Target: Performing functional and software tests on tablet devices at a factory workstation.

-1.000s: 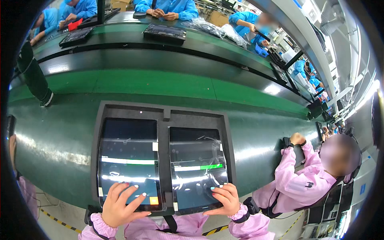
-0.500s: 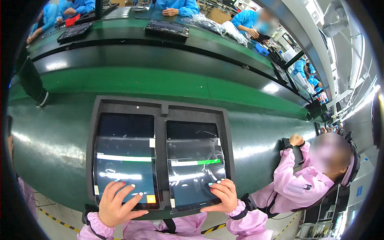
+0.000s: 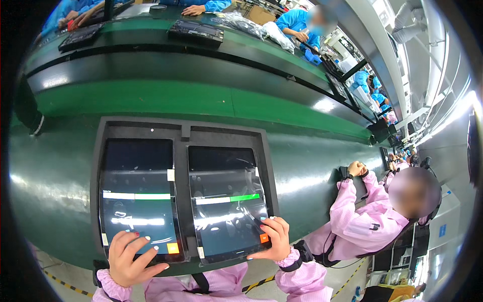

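Beneath 2 open hands [image 3: 132, 259] [image 3: 275, 239]: near ends of 2 tablets [image 3: 138, 181] [image 3: 224, 183], side by side in dark tray [image 3: 182, 176].

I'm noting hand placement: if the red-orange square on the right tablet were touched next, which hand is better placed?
Probably the right hand: it is at the lower right of the right tablet, close beside the red-orange square. The left hand is over the left tablet, farther away.
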`<state>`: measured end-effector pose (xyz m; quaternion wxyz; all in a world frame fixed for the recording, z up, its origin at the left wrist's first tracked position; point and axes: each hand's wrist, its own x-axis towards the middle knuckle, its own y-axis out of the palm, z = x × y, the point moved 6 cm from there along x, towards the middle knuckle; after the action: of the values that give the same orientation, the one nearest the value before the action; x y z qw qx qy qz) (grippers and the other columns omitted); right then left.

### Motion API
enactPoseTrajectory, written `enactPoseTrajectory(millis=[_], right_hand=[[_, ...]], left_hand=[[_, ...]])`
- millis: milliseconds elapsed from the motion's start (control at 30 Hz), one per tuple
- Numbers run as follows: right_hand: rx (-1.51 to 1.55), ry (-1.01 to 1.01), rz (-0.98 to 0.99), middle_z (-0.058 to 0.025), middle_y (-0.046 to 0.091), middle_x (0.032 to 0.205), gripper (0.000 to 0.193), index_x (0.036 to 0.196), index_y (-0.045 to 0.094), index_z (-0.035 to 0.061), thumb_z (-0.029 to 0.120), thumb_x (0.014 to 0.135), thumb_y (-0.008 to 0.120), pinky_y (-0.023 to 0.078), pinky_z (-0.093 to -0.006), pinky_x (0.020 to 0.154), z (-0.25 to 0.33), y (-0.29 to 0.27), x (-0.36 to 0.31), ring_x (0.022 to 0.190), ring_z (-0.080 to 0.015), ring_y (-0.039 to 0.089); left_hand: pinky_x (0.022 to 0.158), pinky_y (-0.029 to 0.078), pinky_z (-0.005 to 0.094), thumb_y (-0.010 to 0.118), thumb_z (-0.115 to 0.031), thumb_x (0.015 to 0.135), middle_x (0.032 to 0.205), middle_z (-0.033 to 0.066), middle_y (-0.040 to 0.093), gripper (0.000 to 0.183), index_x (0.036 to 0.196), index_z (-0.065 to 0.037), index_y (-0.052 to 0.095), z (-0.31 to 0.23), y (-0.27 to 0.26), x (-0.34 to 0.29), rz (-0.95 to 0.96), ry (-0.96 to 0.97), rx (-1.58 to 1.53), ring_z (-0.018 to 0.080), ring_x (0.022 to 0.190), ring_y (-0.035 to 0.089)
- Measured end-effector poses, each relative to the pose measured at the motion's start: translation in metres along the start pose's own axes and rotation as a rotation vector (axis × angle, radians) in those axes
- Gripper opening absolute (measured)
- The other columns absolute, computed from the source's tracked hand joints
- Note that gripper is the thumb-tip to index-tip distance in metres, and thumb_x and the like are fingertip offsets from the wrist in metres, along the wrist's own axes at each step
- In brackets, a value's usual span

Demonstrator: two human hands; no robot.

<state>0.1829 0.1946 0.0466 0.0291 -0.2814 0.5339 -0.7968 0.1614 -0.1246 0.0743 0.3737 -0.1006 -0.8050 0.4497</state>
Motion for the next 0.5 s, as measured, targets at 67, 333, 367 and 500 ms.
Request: enactPoseTrajectory(millis=[67, 333, 367, 500], right_hand=[[-0.013, 0.003, 0.005, -0.0125, 0.051, 0.113, 0.085, 0.108, 0.050, 0.0050, 0.054, 0.046, 0.081, 0.035, -0.0448, 0.090, 0.000, -0.001, -0.001, 0.105, -0.0331, 0.042], [0.057, -0.051, 0.022, -0.0118, 0.050, 0.114, 0.078, 0.109, 0.053, 0.0044, 0.050, 0.051, 0.080, 0.036, -0.0468, 0.093, 0.009, -0.001, 0.016, 0.106, -0.0318, 0.044], [0.055, -0.049, 0.021, -0.0118, 0.050, 0.114, 0.078, 0.109, 0.053, 0.0044, 0.050, 0.051, 0.080, 0.036, -0.0468, 0.093, 0.008, -0.001, 0.016, 0.106, -0.0318, 0.044], [0.040, 0.011, -0.040, -0.0118, 0.051, 0.111, 0.076, 0.107, 0.053, 0.0038, 0.052, 0.053, 0.078, 0.038, -0.0445, 0.090, 0.007, -0.009, 0.005, 0.104, -0.0320, 0.045]], left_hand=[[0.076, 0.044, 0.0470, 0.077, -0.038, 0.059, 0.096, 0.0078, 0.055, 0.040, 0.083, -0.011, 0.062, 0.000, 0.000, 0.001, 0.004, 0.001, 0.007, 0.0291, 0.090, 0.051], [0.077, 0.043, 0.0471, 0.078, -0.038, 0.057, 0.096, 0.0086, 0.055, 0.043, 0.083, -0.009, 0.061, -0.001, 0.003, 0.002, 0.006, -0.024, 0.000, 0.0301, 0.090, 0.050], [0.077, 0.043, 0.0472, 0.078, -0.037, 0.056, 0.097, 0.0090, 0.055, 0.043, 0.083, -0.009, 0.061, -0.001, 0.004, 0.003, 0.004, -0.020, 0.004, 0.0304, 0.090, 0.050], [0.077, 0.042, 0.0472, 0.078, -0.037, 0.056, 0.097, 0.0100, 0.055, 0.043, 0.083, -0.008, 0.061, -0.001, 0.005, 0.000, -0.016, -0.014, 0.013, 0.0313, 0.090, 0.051]])
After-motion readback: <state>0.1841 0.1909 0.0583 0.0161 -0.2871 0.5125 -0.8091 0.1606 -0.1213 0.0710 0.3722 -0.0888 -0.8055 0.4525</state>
